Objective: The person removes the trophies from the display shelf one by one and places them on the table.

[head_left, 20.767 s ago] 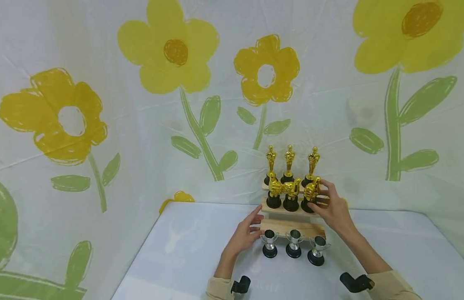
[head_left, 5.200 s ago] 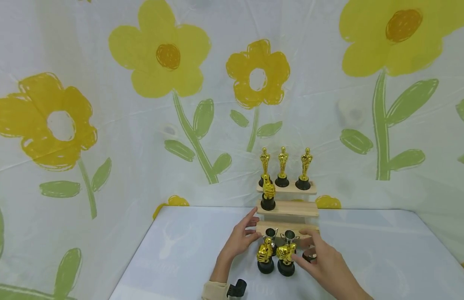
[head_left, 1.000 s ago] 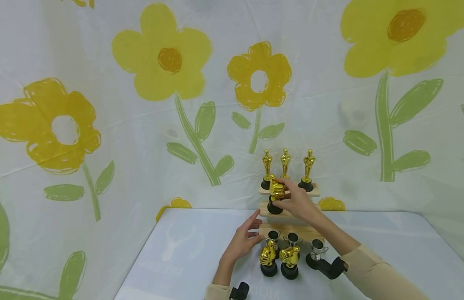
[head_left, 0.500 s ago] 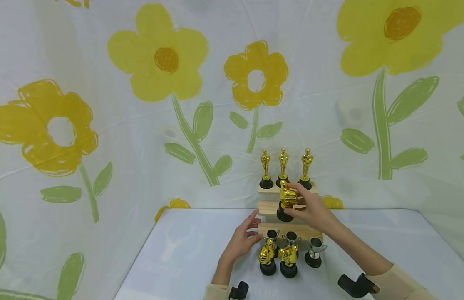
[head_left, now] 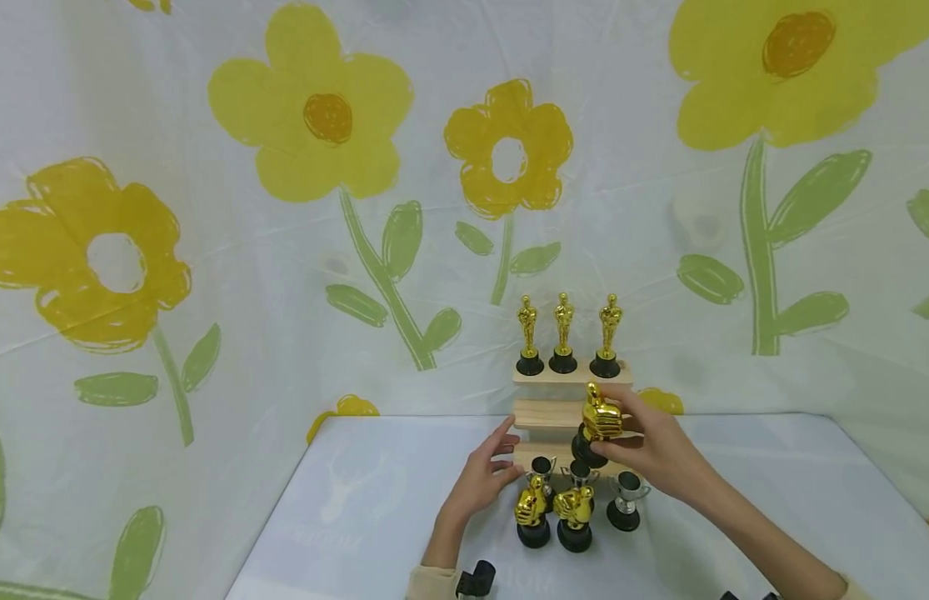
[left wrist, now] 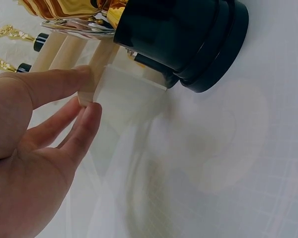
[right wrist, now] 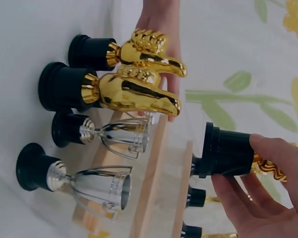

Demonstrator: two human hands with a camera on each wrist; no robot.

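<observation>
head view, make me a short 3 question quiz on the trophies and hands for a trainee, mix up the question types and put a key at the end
1. Which of the person's hands is holding a gold thumbs-up trophy?
2. Fill in the blank: the three gold figurines stand on the ____ level of the wooden rack.
3. How many silver cups stand on the table? (a) two (b) three (c) five

Key: 1. The right hand; 2. top; 3. (b)
</observation>
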